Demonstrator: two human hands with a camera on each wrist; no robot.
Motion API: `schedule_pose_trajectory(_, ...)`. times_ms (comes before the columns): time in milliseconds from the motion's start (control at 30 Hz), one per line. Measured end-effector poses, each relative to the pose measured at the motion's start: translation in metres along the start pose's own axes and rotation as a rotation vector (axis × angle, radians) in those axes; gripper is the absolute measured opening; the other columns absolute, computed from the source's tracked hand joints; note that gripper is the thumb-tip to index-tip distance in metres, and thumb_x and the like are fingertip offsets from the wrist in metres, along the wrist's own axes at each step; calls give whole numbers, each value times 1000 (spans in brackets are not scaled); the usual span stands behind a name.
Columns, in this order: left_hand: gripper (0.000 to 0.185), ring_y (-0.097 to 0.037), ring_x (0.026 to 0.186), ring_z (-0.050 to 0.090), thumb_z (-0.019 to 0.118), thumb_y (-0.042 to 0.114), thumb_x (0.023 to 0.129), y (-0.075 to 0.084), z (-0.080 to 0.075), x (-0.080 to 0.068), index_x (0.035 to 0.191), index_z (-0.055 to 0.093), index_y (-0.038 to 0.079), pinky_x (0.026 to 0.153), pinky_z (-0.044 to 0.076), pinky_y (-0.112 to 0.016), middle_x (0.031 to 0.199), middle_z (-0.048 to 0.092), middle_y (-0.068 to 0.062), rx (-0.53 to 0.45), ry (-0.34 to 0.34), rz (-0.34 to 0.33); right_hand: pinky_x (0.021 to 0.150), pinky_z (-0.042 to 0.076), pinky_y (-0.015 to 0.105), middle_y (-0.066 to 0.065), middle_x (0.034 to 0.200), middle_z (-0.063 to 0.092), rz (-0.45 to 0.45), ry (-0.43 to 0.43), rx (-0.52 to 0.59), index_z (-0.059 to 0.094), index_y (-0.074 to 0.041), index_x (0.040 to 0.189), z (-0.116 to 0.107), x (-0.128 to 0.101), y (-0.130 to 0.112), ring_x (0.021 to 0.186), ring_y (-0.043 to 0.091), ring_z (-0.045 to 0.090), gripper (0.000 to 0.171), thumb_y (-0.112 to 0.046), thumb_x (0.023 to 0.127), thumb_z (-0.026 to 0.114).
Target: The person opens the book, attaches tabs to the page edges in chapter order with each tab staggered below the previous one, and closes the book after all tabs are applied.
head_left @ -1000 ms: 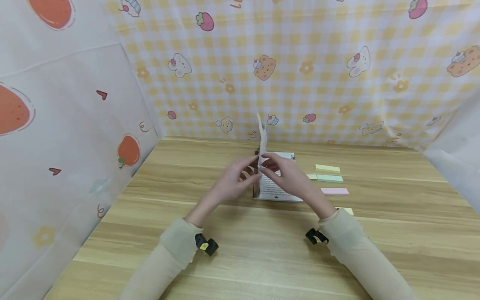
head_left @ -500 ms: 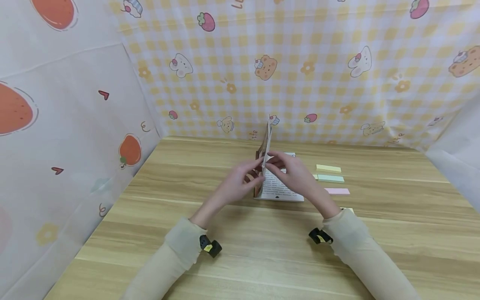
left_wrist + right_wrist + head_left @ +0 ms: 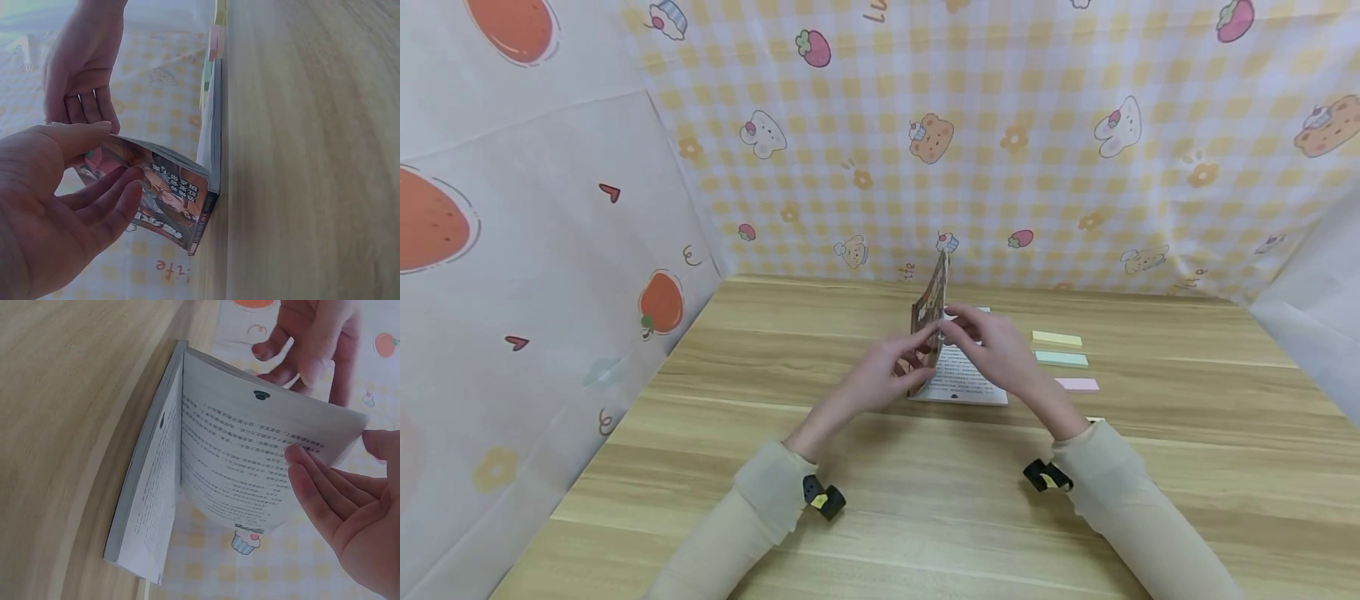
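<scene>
A small paperback book (image 3: 964, 379) lies open on the wooden table (image 3: 865, 517). Its brown picture cover (image 3: 929, 321) and some leaves stand raised, hinged at the spine on the left. My left hand (image 3: 891, 373) pinches the raised cover (image 3: 172, 194) at its edge, thumb over the top and fingers on the picture side. My right hand (image 3: 994, 346) lays straight fingers on the printed side of the raised leaves (image 3: 262, 456). In the right wrist view the right hand's fingers (image 3: 312, 481) touch the page near its outer edge. The lying page block (image 3: 150, 506) stays flat on the table.
To the right of the book lie thin sticky-note pads: yellow (image 3: 1057, 338), green (image 3: 1062, 359), pink (image 3: 1077, 384). A checked cartoon cloth (image 3: 1075, 167) backs the table, and a white sheet with orange prints (image 3: 535, 292) walls the left side.
The raised leaves have tipped from leaning left to leaning right over the lying pages. The brown cover now shows on their left face. Both hands shifted slightly right with them.
</scene>
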State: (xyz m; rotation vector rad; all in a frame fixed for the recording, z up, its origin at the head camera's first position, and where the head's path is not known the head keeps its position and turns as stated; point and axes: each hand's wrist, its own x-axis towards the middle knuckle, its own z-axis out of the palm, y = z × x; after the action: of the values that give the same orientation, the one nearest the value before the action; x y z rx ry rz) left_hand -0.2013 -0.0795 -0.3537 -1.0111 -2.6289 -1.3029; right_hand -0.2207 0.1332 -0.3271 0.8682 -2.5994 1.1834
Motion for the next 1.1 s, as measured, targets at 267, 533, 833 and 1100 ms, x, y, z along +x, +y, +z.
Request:
schedule_pose_trajectory(267,70,-23,97,65,71,11,95,1,2,-1,157,37,13,75,56,-23,121,65,-13,14,-72,-25,77,60,46,17,100,75,19,4,1,62,7,130,-5,-2,-1,88,28,74,41,-25,103,61)
schedule_pose_trajectory(533,67,-22,87,59,71,22,97,0,3,-4,156,40,21,70,50,-28,108,61,-12,102,-118,-53,60,54,33,10,85,75,70,26,-15,62,10,128,-11,-5,-2,74,24,73,36,-11,99,60)
schedule_pose_trajectory(833,64,-22,94,62,68,21,98,-5,5,-4,156,41,21,74,54,-29,125,55,-18,54,-114,-152,55,55,30,10,76,74,143,48,-41,62,13,126,-15,-8,-3,63,25,71,35,-6,97,61)
schedule_pose_trajectory(1100,60,-25,93,60,66,20,99,-9,5,-5,154,43,12,75,55,-36,126,50,-23,110,-23,-272,47,44,25,9,70,72,182,16,-90,66,13,116,-19,-11,2,57,20,69,27,-3,95,61)
